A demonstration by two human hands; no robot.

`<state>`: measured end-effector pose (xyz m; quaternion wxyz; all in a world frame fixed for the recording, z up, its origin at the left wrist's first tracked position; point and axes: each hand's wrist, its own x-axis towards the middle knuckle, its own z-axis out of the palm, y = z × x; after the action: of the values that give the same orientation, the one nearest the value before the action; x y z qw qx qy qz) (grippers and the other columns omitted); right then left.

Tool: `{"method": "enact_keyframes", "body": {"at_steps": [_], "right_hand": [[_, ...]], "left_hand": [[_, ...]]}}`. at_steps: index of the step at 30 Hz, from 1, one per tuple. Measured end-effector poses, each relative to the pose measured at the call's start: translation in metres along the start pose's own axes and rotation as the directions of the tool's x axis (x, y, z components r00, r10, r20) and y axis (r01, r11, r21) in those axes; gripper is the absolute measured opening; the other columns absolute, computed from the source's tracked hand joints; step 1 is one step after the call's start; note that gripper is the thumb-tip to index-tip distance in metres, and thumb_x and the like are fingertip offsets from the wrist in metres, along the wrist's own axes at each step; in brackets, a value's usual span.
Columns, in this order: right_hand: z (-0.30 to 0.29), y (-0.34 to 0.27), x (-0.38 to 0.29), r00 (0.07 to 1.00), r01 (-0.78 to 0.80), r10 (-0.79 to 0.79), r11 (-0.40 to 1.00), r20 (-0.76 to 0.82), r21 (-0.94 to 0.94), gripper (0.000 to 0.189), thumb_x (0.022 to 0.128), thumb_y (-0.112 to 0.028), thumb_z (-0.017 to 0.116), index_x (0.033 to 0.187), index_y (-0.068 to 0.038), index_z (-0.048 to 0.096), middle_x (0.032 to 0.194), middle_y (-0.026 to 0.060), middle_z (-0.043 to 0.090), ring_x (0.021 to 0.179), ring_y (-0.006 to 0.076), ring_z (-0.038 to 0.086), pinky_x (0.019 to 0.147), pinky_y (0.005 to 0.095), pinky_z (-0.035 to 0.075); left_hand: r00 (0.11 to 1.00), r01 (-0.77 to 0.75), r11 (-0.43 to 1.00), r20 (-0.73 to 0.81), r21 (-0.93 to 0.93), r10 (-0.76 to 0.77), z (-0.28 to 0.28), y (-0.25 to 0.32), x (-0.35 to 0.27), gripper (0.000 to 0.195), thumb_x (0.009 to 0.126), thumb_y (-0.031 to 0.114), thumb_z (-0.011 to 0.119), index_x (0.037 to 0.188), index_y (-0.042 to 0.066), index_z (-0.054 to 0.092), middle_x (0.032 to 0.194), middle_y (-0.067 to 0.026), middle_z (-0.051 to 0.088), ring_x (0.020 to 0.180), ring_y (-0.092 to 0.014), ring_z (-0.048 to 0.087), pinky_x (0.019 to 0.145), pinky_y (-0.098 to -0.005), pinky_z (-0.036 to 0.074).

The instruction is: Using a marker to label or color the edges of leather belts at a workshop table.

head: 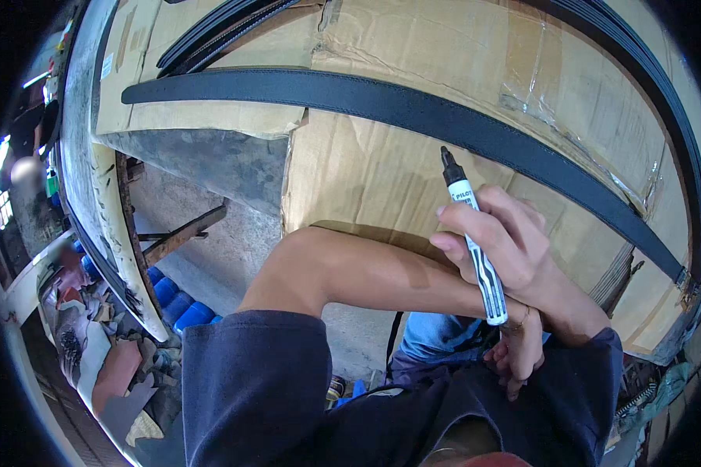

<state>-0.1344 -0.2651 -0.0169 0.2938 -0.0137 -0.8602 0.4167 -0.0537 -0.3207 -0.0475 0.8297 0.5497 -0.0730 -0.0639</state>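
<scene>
My right hand grips a Pilot marker pen with a white barrel. Its black tip points up, towards a long black leather belt strap, and appears just short of the strap's lower edge. The strap has stitching along its edges and runs in a bend across flattened cardboard. My left forearm passes beneath my right wrist. Past the crossing, my left hand hangs loosely in front of my dark shirt, fingers bent, with nothing seen in it.
More black straps lie stacked at the upper left and along the right edge. Clear tape crosses the cardboard. Scraps of leather or fabric are heaped at lower left, near blue containers below the table. A wooden bar juts beneath.
</scene>
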Motion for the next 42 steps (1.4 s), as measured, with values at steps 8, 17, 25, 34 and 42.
{"method": "enact_keyframes", "body": {"at_steps": [8, 17, 25, 34, 42], "right_hand": [[0.002, -0.001, 0.003, 0.993, -0.114, 0.115, 0.993, 0.023, -0.041, 0.032, 0.068, -0.011, 0.078, 0.094, -0.003, 0.062, 0.065, 0.0061, 0.047, 0.051, 0.0174, 0.052, 0.044, 0.0290, 0.043], [-0.002, -0.006, 0.007, 0.992, -0.098, 0.104, 0.991, 0.069, -0.096, 0.032, 0.069, -0.012, 0.078, 0.095, -0.001, 0.062, 0.069, 0.0064, 0.049, 0.051, 0.0173, 0.054, 0.044, 0.0286, 0.047], [0.001, -0.002, 0.005, 0.993, -0.096, 0.103, 0.989, 0.056, -0.110, 0.031, 0.069, -0.009, 0.078, 0.094, 0.000, 0.061, 0.069, 0.0074, 0.049, 0.051, 0.0175, 0.054, 0.043, 0.0284, 0.046], [-0.004, -0.004, 0.005, 0.987, -0.092, 0.103, 0.991, 0.125, -0.098, 0.032, 0.070, -0.011, 0.078, 0.094, 0.000, 0.061, 0.069, 0.0085, 0.051, 0.053, 0.0184, 0.056, 0.044, 0.0289, 0.047], [0.000, -0.004, 0.006, 0.993, -0.097, 0.103, 0.990, 0.057, -0.103, 0.032, 0.070, -0.012, 0.078, 0.094, -0.001, 0.061, 0.068, 0.0070, 0.047, 0.051, 0.0162, 0.054, 0.043, 0.0293, 0.045]], "left_hand": [[0.996, 0.055, 0.998, -0.069, 0.015, -0.054, -0.002, -0.004, 0.009, 0.050, 0.078, 0.050, 0.065, 0.079, 0.001, 0.060, 0.066, -0.0053, 0.052, 0.058, -0.019, 0.056, 0.058, -0.0307, 0.049], [0.997, 0.012, 1.000, -0.073, 0.019, -0.011, -0.002, -0.002, 0.011, 0.045, 0.081, 0.045, 0.064, 0.076, 0.001, 0.061, 0.067, -0.0074, 0.056, 0.060, -0.020, 0.057, 0.059, -0.0305, 0.051], [1.000, -0.017, 0.997, -0.011, -0.082, 0.017, -0.004, -0.002, 0.012, 0.039, 0.081, 0.044, 0.065, 0.073, 0.006, 0.060, 0.062, -0.0025, 0.049, 0.059, -0.018, 0.053, 0.061, -0.0306, 0.051], [1.000, -0.009, 0.998, 0.003, -0.054, 0.009, -0.006, -0.003, 0.013, 0.039, 0.082, 0.043, 0.063, 0.083, 0.004, 0.062, 0.065, -0.0020, 0.047, 0.061, -0.018, 0.052, 0.064, -0.0326, 0.052], [0.994, -0.002, 0.999, -0.106, 0.049, 0.007, 0.000, 0.004, 0.003, 0.057, 0.082, 0.046, 0.061, 0.087, -0.011, 0.060, 0.081, -0.0184, 0.065, 0.069, -0.026, 0.064, 0.061, -0.0343, 0.053]]}}
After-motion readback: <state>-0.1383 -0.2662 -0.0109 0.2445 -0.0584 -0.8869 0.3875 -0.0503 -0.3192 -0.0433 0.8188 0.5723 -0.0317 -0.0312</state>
